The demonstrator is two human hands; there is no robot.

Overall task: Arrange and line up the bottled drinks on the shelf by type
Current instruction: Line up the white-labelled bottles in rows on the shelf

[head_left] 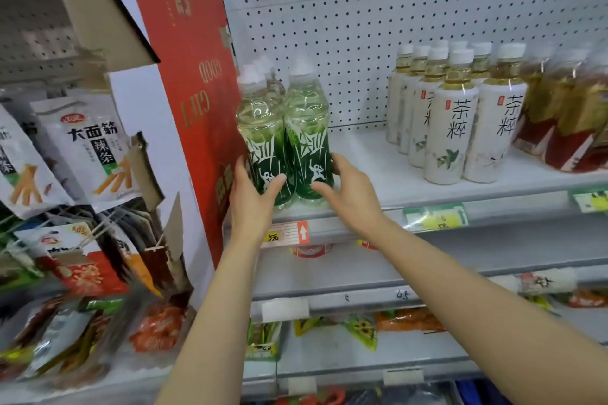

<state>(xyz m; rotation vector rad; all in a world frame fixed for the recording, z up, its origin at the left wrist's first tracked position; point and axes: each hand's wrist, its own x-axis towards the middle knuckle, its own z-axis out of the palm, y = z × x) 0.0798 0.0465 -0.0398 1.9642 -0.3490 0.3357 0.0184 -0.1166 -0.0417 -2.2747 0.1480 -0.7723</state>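
From the head camera, two clear plastic bottles with green labels and white caps stand upright side by side, touching, at the left end of the white metal shelf (378, 158). The left green-labelled bottle (263, 141) is held low on its label by the left hand (251, 204), whose thumb and fingers curl round its lower body. The right green-labelled bottle (309, 138) is held the same way by the right hand (352, 194), thumb in front and fingers wrapped round the far side. Both bottles sit near the shelf's front edge, just beside a tall red cardboard display box (194, 82) on the left.

Further right on the same shelf, well apart from the green pair, a cluster of white-labelled tea bottles (454, 122) with white caps stands in rows. Beside them at the far right are blurred red-labelled bottles (572, 122). Price tags (434, 217) line the shelf's front rail. White snack bags (88, 145) hang to the left of the box.
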